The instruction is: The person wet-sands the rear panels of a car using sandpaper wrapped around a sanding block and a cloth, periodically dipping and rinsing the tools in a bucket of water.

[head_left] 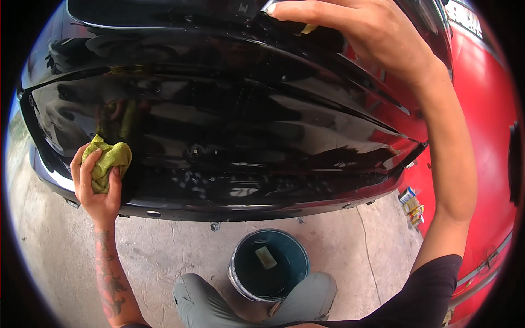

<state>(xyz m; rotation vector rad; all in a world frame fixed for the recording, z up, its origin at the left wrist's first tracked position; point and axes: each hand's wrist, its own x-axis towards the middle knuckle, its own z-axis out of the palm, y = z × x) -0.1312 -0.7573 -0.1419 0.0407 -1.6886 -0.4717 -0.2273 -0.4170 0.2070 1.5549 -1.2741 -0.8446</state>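
My left hand (pixel 97 183) is closed round a bunched yellow-green cloth (pixel 111 162), which rests against the left part of a glossy black car body panel (pixel 229 120). The cloth's reflection shows in the panel above it. My right hand (pixel 366 33) reaches over the upper part of the panel, partly cut off by the top edge of the view. Its thumb stretches left, and a small yellowish edge (pixel 308 29) shows beneath the hand. Most of its fingers are hidden, so what it grips cannot be made out. Water drops dot the lower part of the panel.
A dark teal bucket (pixel 236 273) of water stands on the concrete floor (pixel 169 246) between my knees, with a pale rectangular block (pixel 266 257) in it. To the right is a red car panel (pixel 481 126). Several small packages (pixel 411 208) lie beside it. A thin cable or crack crosses the floor.
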